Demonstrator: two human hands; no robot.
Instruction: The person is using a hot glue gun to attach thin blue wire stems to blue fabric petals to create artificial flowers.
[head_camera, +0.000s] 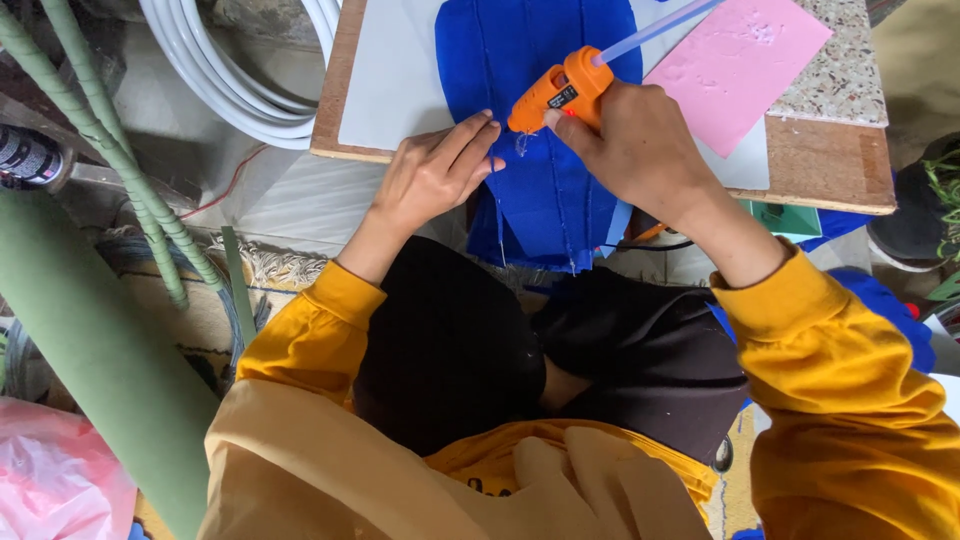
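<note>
Seen from above, seated, in yellow sleeves (830, 400) and a dark lap cloth (450, 350), at the near edge of a low wooden tabletop (830, 165). Lying at far left on the floor, a wide green roll (90, 370), with thin green wrapped stems (110, 140) crossing it and a coil of white tubing (235, 85) just beyond. Spread over the tabletop, a pale grey sheet (390, 80); on top of that, a blue felt piece (540, 190), its far part flat on the sheet and its near end hanging over the tabletop edge toward the lap. Set to the right of the blue felt, a pink sheet (740, 65), partly over a speckled stone slab (840, 70). Tucked at near left, a pink plastic bag (50, 480).

Pressed flat on the left edge of the blue felt, right at the tabletop edge, the left hand (430, 175), fingers straight and together, gripping nothing, only holding the cloth down. Closed around the handle of an orange glue gun (555, 92), the right hand (630, 145), fingers curled tight, nozzle pointing down and left toward the felt just beside the left fingertips (485, 125). Sticking out of the back of the gun toward the far right, a clear glue stick (660, 30). Hanging below the nozzle, a thin thread of glue (520, 143), close above the blue surface.
</note>
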